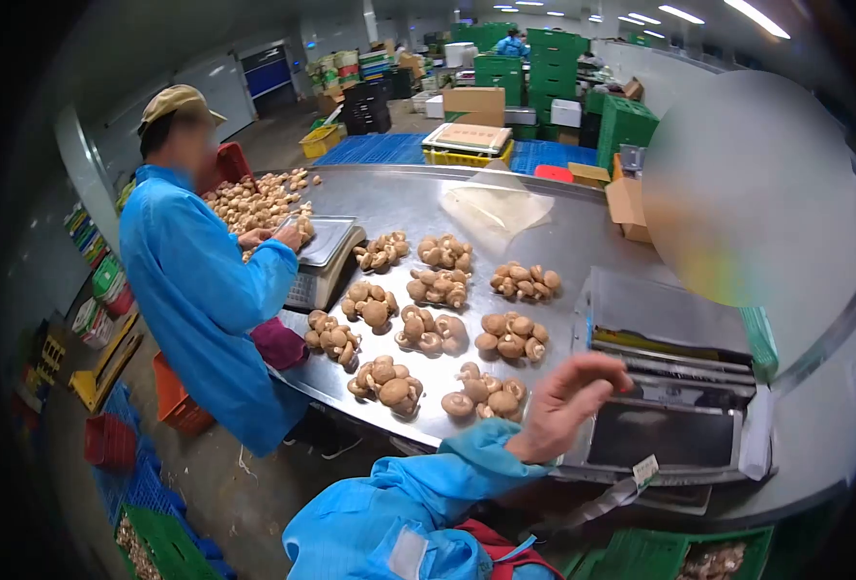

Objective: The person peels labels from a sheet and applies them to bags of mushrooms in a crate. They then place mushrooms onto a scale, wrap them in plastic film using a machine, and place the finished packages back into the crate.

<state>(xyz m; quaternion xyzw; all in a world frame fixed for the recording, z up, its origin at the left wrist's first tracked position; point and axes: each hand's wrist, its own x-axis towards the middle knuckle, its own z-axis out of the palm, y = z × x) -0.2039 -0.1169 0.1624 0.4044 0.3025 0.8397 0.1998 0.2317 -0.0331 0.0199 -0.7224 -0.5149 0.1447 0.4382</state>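
My left hand (565, 408) reaches in from the lower middle in a blue sleeve (428, 483). Its fingers are half bent, with the thumb apart from them and nothing between. Just left of it, a pile of brown mushrooms (486, 394) lies on the steel table (573, 217). Several similar piles, such as the mushrooms at the front (387, 385), stand in loose rows further left. To the right of the hand is a flat wrapping machine (665, 435) with a dark plate, and a roll of film lies behind it. My right hand is not visible.
A co-worker (206, 290) in a blue gown handles mushrooms by a scale (327, 242), beside a large mushroom heap (259, 203). A translucent sheet (496, 208) lies at the back. Green crates (641, 553) stand below the table's front edge.
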